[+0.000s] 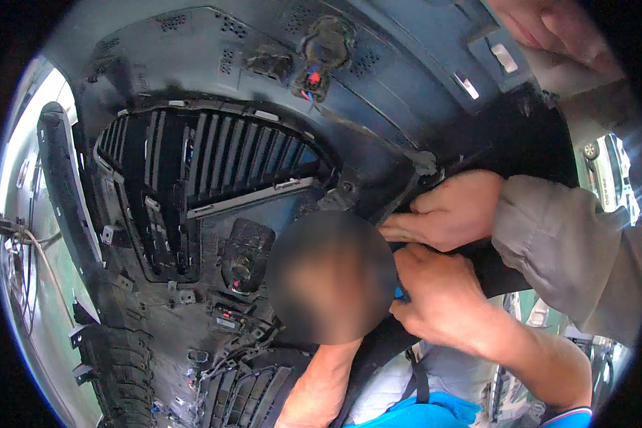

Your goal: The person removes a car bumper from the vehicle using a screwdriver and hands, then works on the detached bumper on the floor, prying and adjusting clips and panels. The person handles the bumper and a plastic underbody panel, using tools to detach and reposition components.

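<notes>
The inner side of a dark car bumper spreads before me, with a slatted grille set in it. My left hand reaches up from the lower edge to the bumper's middle; a blurred round patch covers its fingers. Close by on the right, my right hand is closed with curled fingers, and a small blue piece shows at them. What it grips is mostly hidden. Just above it, a co-worker's hand in a grey-brown sleeve rests on the bumper's dark edge.
Round black sensor housings and small connectors with wires sit on the bumper. A lower grille lies at the bottom. A long black strip stands at the left. A white car shows far right.
</notes>
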A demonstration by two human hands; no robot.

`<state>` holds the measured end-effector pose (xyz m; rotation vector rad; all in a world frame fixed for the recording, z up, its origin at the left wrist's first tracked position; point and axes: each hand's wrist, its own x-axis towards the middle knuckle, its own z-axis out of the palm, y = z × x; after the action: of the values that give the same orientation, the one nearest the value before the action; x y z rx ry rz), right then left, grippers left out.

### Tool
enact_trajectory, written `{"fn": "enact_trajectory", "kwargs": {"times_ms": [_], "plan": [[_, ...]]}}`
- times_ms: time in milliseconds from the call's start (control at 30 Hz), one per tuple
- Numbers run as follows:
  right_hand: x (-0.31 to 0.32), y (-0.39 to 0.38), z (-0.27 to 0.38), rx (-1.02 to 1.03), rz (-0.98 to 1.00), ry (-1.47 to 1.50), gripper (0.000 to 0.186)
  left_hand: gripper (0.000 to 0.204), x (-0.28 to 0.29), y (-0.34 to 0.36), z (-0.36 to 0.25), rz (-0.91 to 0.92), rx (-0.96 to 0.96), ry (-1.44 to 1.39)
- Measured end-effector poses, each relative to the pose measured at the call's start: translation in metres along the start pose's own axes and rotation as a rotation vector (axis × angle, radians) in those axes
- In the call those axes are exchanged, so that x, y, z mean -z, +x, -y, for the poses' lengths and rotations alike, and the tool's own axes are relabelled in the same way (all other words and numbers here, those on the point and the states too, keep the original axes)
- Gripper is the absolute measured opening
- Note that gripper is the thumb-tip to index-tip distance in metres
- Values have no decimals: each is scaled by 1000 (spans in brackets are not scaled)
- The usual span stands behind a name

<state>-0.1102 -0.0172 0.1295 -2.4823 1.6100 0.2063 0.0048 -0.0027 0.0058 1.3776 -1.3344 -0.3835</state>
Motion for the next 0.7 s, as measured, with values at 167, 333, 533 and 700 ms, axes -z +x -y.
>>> {"fn": "enact_trajectory", "kwargs": {"times_ms": [167, 333, 533, 700], "plan": [[12, -8, 20, -54, 173, -190, 42, 31, 2, -1, 5, 5, 6, 39], [5, -7, 29, -7, 39, -388, 36, 34, 1, -5, 11, -23, 14, 104], [-3, -6, 25, -72, 140, -260, 39, 37, -2, -11, 12, -61, 40, 33], [13, 6, 6, -150, 256, 127, 63, 37, -5, -13, 12, -81, 58, 13]]}}
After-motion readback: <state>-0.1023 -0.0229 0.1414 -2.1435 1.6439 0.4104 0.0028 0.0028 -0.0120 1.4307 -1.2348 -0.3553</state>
